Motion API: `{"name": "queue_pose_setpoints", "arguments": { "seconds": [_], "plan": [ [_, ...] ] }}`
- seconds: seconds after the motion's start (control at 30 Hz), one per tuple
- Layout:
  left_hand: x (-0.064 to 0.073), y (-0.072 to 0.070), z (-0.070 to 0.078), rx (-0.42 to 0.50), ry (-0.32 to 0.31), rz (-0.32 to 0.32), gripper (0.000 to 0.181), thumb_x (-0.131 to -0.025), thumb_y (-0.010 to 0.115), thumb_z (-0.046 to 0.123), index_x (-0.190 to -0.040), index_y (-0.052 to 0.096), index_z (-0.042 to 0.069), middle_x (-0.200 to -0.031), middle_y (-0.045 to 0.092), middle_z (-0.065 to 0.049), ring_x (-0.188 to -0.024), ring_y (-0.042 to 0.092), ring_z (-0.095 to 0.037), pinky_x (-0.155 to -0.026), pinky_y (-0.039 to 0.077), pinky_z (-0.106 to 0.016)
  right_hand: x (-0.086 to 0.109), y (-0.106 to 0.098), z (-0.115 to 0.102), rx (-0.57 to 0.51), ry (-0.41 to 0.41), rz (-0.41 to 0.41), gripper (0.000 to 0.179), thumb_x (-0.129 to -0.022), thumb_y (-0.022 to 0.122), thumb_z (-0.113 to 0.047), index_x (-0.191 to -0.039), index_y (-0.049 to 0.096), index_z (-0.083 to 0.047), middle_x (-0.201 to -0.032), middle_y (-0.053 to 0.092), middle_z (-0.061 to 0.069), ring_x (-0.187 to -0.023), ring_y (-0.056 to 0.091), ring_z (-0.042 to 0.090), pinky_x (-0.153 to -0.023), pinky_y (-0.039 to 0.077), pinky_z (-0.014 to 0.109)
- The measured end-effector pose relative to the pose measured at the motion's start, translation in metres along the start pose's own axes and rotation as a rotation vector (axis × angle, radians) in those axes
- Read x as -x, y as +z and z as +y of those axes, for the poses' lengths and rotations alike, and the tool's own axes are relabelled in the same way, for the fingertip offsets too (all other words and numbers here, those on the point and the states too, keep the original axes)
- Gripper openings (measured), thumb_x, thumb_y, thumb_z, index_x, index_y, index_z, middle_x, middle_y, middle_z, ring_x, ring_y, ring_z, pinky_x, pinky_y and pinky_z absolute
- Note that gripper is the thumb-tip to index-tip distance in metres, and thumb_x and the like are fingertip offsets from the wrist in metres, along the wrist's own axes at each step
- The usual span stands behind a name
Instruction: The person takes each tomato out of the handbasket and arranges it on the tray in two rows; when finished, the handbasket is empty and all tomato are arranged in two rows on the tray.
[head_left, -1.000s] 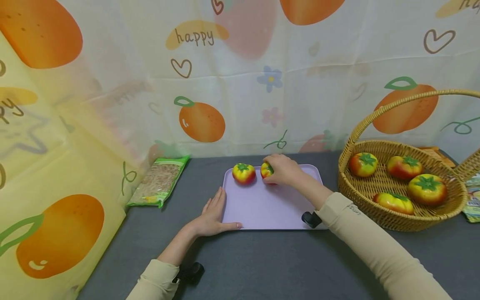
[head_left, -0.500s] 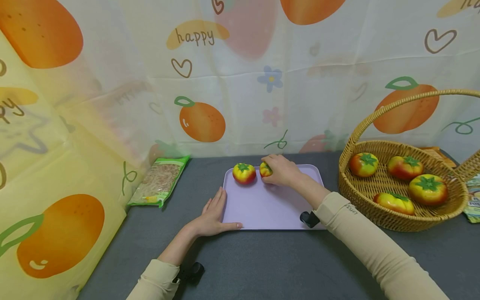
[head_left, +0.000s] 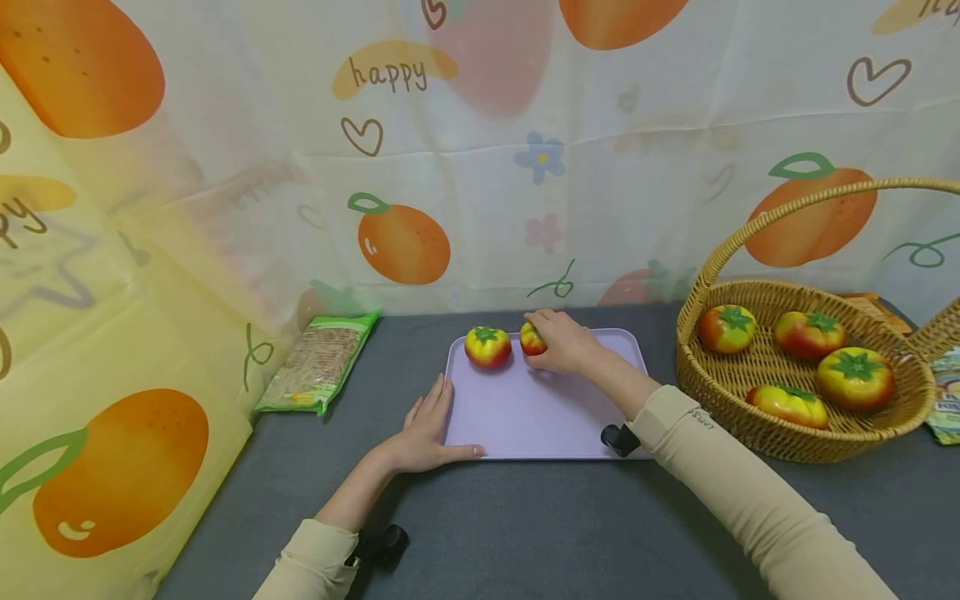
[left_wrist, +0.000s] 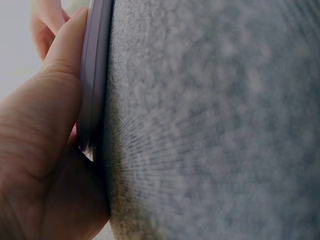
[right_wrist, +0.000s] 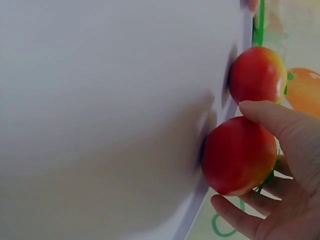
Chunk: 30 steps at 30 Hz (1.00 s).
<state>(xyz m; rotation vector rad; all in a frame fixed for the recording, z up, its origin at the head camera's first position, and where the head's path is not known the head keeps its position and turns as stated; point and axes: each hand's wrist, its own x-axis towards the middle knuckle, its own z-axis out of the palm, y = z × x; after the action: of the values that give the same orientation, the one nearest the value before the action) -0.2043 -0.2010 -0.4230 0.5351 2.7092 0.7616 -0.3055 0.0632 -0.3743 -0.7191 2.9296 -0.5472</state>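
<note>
At the tray's (head_left: 532, 421) near left corner the left hand (head_left: 429, 437) lies with its thumb apart from straight fingers, touching the rim, while the basket (head_left: 716, 408) of four tomatoes stands right of the tray. Along the tray's far edge, the right hand (head_left: 566, 343) has thumb and fingers curled round one tomato (head_left: 532, 340), just right of a second tomato (head_left: 488, 347).

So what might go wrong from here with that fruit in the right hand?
The held fruit could roll when released, as it is rounded and the tray looks flat. It might knock the other fruit close beside it. The left hand, at the tray's near left corner, could nudge the tray.
</note>
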Motion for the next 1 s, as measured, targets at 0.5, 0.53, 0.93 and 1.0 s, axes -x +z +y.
{"name": "queue_pose_setpoints", "arguments": {
  "seconds": [0.5,0.53,0.93,1.0],
  "plan": [
    [-0.001,0.000,0.000,0.000,-0.001,-0.002,0.119,-0.082,0.070,0.059,-0.154,-0.004,-0.001,-0.160,-0.013,-0.019,-0.148,-0.007,-0.032,-0.114,-0.004,-0.055,0.008,-0.001,0.006,-0.067,-0.004,0.032,0.081,-0.087,0.072,-0.034,-0.151,0.031,-0.005,-0.151,0.036,0.018,-0.131,0.039,0.039,-0.103,0.037,0.056],
    [-0.001,0.000,0.000,-0.001,-0.002,-0.002,0.119,-0.082,0.070,0.059,-0.154,-0.003,-0.001,-0.160,-0.013,-0.019,-0.148,-0.006,-0.032,-0.114,-0.004,-0.055,0.010,-0.001,0.006,-0.075,-0.005,0.042,0.081,-0.088,0.071,-0.035,-0.151,0.031,-0.005,-0.150,0.036,0.018,-0.131,0.039,0.039,-0.102,0.038,0.056],
    [-0.001,0.001,-0.002,-0.005,-0.006,-0.003,0.119,-0.081,0.070,0.059,-0.155,-0.003,0.000,-0.161,-0.013,-0.018,-0.148,-0.005,-0.033,-0.113,-0.005,-0.057,0.036,-0.002,0.010,-0.217,-0.049,0.217,0.073,-0.087,0.073,-0.031,-0.146,0.040,-0.004,-0.147,0.042,0.017,-0.134,0.039,0.035,-0.106,0.034,0.053],
    [-0.001,0.001,-0.002,-0.002,-0.002,-0.002,0.119,-0.081,0.070,0.059,-0.155,-0.002,0.000,-0.161,-0.013,-0.018,-0.148,-0.005,-0.033,-0.113,-0.005,-0.057,0.042,-0.003,0.012,-0.239,-0.068,0.258,0.069,-0.087,0.074,-0.028,-0.144,0.043,-0.002,-0.145,0.045,0.017,-0.133,0.040,0.034,-0.107,0.035,0.052]
  ]
}}
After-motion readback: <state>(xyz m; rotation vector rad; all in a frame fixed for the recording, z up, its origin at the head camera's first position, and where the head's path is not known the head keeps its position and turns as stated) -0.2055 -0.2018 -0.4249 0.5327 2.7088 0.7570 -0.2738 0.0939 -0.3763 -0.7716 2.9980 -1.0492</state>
